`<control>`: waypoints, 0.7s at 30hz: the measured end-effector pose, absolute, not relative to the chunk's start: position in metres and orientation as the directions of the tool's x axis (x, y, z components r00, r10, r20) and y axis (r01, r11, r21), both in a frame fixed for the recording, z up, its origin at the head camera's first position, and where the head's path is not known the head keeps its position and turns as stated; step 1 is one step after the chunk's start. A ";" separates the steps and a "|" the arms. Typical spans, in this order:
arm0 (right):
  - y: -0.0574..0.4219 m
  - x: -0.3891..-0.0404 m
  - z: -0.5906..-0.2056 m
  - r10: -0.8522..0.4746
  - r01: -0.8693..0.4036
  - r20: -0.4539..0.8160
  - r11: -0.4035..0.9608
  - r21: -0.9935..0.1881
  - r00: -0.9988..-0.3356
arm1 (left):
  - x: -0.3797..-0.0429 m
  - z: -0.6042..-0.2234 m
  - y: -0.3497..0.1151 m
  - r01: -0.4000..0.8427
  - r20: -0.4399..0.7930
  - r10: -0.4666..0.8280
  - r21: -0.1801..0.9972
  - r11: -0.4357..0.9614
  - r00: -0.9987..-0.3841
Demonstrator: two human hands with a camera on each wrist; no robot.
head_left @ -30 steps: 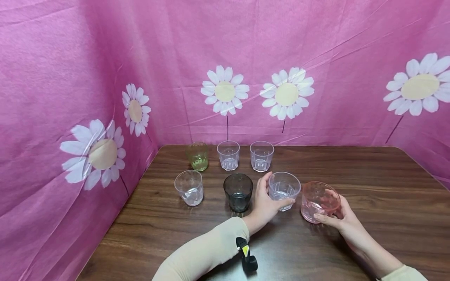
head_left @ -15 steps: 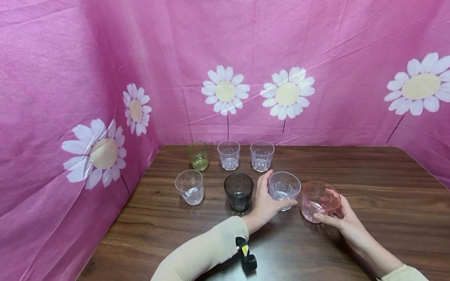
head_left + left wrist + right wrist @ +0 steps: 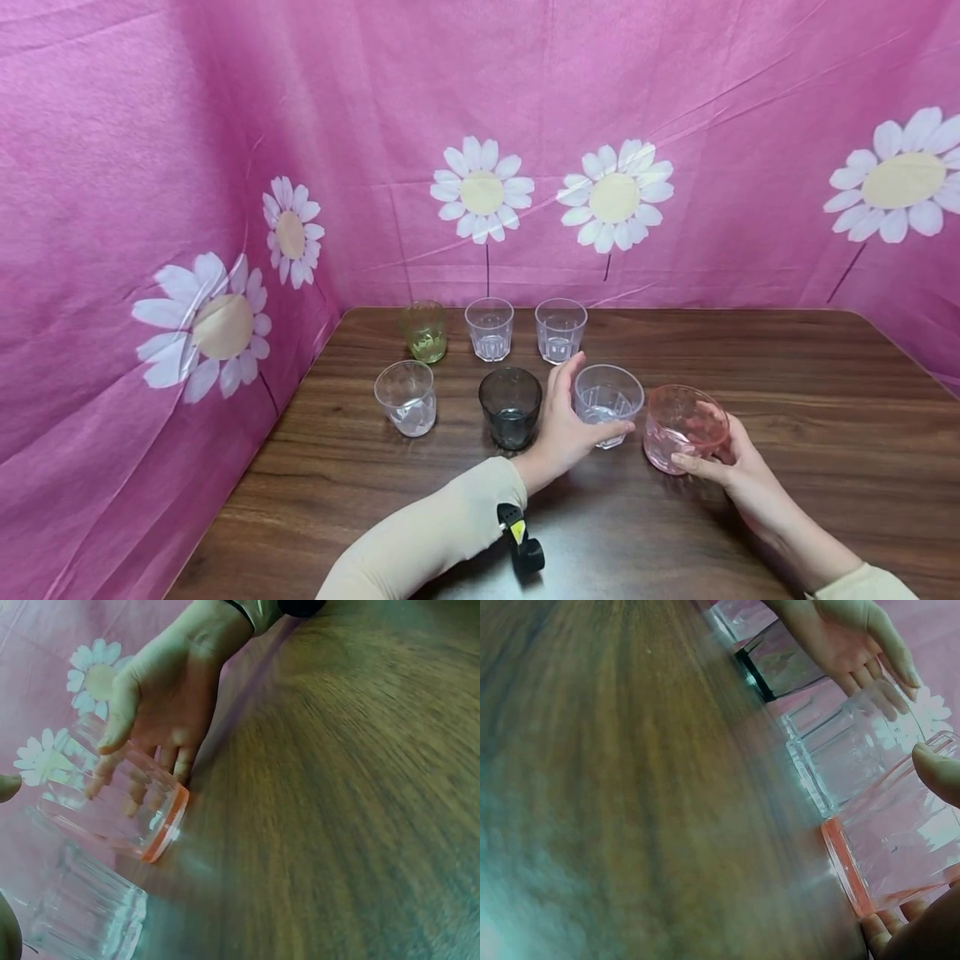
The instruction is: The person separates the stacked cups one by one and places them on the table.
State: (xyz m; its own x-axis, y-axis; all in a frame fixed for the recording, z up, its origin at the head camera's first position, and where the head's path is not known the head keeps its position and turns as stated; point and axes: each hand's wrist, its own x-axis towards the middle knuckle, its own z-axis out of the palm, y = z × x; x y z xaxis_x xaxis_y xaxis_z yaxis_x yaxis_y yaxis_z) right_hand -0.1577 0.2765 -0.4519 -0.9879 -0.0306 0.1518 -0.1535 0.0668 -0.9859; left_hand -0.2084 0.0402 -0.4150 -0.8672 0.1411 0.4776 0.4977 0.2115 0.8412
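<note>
My left hand (image 3: 564, 429) is beside a clear faceted glass (image 3: 609, 400), its index finger straight and slightly off the rim, its thumb across the front. In the right wrist view the left hand's fingers (image 3: 862, 675) extend behind that clear glass (image 3: 840, 750). With thumb in front and fingers round the far side, my right hand (image 3: 738, 475) holds a pink glass (image 3: 667, 437). Both glasses stand upright, close together, the pink one to the right. In the left wrist view the pink glass (image 3: 112, 802) has its base on the table.
Left of my left hand stand a dark grey glass (image 3: 510, 412) and another clear glass (image 3: 408, 404). Behind them are a green glass (image 3: 426, 337) and two clear glasses, one central (image 3: 490, 333) and one further right (image 3: 561, 333). A pink curtain (image 3: 360, 125) backs the wooden table (image 3: 787, 375).
The left hand's index finger has lifted and spread away from the clear glass's rim. The right hand and the pink glass look unmoved; the view has shifted slightly.
</note>
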 end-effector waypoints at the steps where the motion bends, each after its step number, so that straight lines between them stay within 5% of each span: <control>1: 0.276 -0.158 -0.451 -0.032 -0.153 0.152 0.065 -0.986 -0.988 | -0.208 -0.413 0.039 0.502 0.481 0.145 0.841 0.202 -0.865; 14: 0.273 -0.155 -0.448 -0.027 -0.160 0.160 0.023 -0.987 -0.987 | -0.201 -0.391 0.013 0.553 0.544 0.220 0.833 -0.028 -0.809; 21: 0.271 -0.156 -0.445 -0.010 -0.168 0.168 -0.039 -0.985 -0.986 | -0.199 -0.381 -0.016 0.515 0.526 0.171 0.850 -0.105 -0.833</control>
State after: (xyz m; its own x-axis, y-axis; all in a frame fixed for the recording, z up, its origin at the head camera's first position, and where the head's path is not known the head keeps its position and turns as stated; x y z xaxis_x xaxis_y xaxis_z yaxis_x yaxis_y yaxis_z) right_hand -0.1562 0.2709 -0.4446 -0.9857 -0.0101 0.1684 -0.1679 -0.0391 -0.9850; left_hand -0.1986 -0.0158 -0.3806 -0.8332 0.1707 0.5260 0.5154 -0.1051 0.8505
